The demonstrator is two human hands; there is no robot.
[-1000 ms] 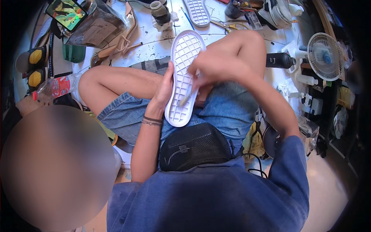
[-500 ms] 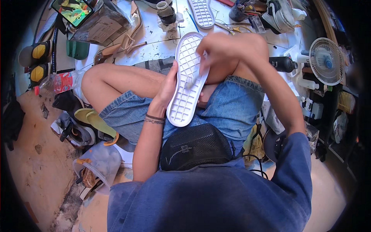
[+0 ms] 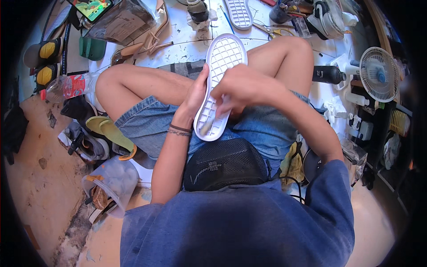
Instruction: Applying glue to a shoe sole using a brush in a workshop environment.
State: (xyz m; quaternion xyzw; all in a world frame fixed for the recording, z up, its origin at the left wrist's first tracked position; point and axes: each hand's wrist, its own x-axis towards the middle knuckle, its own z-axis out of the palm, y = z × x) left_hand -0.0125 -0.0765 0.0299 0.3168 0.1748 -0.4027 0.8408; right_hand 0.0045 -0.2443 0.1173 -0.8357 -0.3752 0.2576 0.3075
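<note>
A white shoe sole (image 3: 223,51) with a raised grid on its upturned face is held lengthwise over my lap. My left hand (image 3: 195,95) grips its left edge, thumb along the side; the fingers behind it are hidden. Over the sole's near half, my right hand (image 3: 242,89) is closed on a small brush (image 3: 206,129), partly blurred. Its pale brown tip is at the grid near the heel end; whether it touches cannot be made out. Beyond, a second white sole (image 3: 240,15) lies on the tiles beside a thin blue stick-like tool (image 3: 227,20).
A dark glass jar (image 3: 198,12), scissors (image 3: 278,31) and a high-heeled shoe (image 3: 153,38) lie ahead. To my left are a plastic bottle (image 3: 73,86), sandals (image 3: 106,131) and a clear bucket (image 3: 126,173). A black bottle (image 3: 328,74) and a white fan (image 3: 378,73) stand right.
My right hand and the brush have moved down the sole, from its middle toward the near end. My left hand keeps its grip, and the view has shifted slightly.
</note>
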